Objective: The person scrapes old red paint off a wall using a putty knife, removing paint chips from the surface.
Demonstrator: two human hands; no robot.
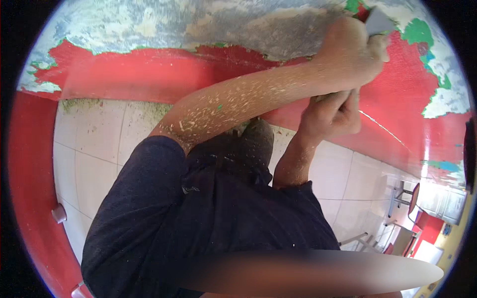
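One scraper (379,22) at a flaking red wall (134,74)

Nearest was one dark shirt (213,213), partly hidden by a blurred patch along the lower edge. Two bare arms reached forward, the left one dusted with many pale flecks (218,107), too many to count. The left hand (353,52) had its grip closed around the single scraper, whose grey blade showed beyond the fingers near the wall's upper right; the hand covered the handle. The right hand (330,116) was closed just below; whether its grip held the handle could not be told. The left forearm stood in the way of part of the wall. One broad grey patch (198,30) spread above the red, with several green scraps (418,32) around it. Beyond lay a pale tiled floor (89,129), littered with crumbs (82,107), and at least one chair (414,198) at far right.
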